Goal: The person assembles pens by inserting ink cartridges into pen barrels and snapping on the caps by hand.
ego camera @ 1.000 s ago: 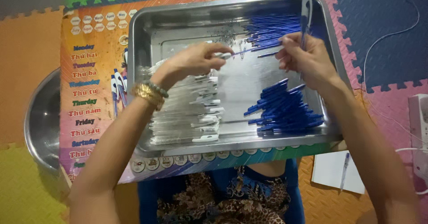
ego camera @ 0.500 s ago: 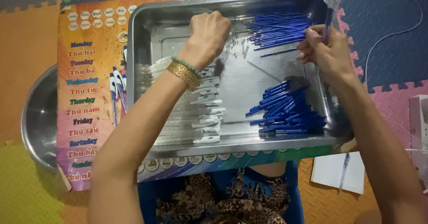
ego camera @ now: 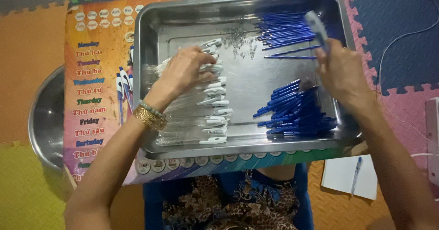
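A steel tray (ego camera: 151, 33) lies on a colourful board. My left hand (ego camera: 183, 72), with a gold bangle at the wrist, rests with curled fingers on a row of clear pen barrels with white clips (ego camera: 212, 115) in the tray's left half. Whether it grips one is hidden. My right hand (ego camera: 343, 74) is at the tray's right side, pinching a partly built pen (ego camera: 316, 26) that points up and away. Thin blue refills (ego camera: 281, 31) lie at the far right. A pile of blue pen parts (ego camera: 297, 113) lies below my right hand. Tiny springs (ego camera: 240, 40) sit mid-top.
The board (ego camera: 91, 93) has printed words and rests on foam floor mats. A few finished pens (ego camera: 121, 86) lie left of the tray. A steel bowl (ego camera: 45, 115) stands at the left. White paper with a pen (ego camera: 347, 175) and a white cable (ego camera: 398, 42) lie to the right.
My left hand has come back from the tray's far middle to the clear barrels on the left. My right hand has stayed at the right side with its pen.
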